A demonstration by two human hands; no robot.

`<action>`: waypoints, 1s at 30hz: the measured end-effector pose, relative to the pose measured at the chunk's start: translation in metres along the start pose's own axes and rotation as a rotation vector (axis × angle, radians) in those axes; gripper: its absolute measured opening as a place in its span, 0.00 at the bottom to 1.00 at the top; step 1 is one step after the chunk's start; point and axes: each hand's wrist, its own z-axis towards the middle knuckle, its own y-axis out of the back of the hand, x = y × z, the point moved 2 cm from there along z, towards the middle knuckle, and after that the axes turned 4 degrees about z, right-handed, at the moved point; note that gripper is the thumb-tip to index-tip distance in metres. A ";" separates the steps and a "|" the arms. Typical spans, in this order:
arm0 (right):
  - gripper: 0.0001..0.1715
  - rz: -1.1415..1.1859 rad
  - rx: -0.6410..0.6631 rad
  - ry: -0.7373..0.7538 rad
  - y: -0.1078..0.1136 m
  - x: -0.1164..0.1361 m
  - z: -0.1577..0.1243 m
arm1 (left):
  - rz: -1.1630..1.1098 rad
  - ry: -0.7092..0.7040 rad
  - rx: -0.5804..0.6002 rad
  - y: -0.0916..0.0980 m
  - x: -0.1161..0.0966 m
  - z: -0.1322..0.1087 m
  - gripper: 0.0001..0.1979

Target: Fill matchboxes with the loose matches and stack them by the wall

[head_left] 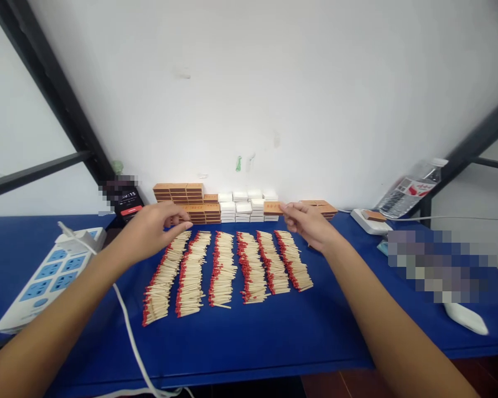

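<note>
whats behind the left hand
Stacked orange matchboxes: from this view they show above the left hand and to the right of its fingers. The stack's lower left part is covered by the hand, so I can't tell what is there.

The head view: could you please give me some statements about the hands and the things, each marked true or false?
1. The right hand holds an orange-brown box. True.
2. Matches lie in three rows. False: the red-tipped matches form six rows.
3. The white boxes are stacked near the wall. True.
4. The left hand grips a white box. False: no object shows in the left hand.
5. The tabletop is blue. True.
</note>
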 end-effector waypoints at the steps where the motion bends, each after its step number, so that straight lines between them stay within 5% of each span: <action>1: 0.32 0.009 0.066 -0.030 -0.011 -0.001 -0.004 | -0.021 -0.015 0.007 -0.005 -0.004 -0.001 0.15; 6: 0.29 0.036 0.260 -0.107 -0.073 -0.006 -0.033 | -0.053 -0.123 0.066 -0.031 -0.049 0.005 0.23; 10: 0.27 0.091 0.295 -0.082 -0.095 -0.008 -0.046 | -0.037 -0.201 0.142 -0.043 -0.068 0.018 0.17; 13: 0.27 0.033 0.232 -0.018 -0.094 -0.009 -0.044 | 0.001 -0.238 0.151 -0.040 -0.052 0.038 0.15; 20: 0.26 -0.208 0.039 0.169 -0.079 -0.012 -0.028 | 0.276 -0.187 0.040 -0.034 0.027 0.115 0.17; 30: 0.26 -0.181 -0.020 0.182 -0.054 -0.027 -0.007 | 0.343 -0.267 0.038 -0.056 0.045 0.131 0.13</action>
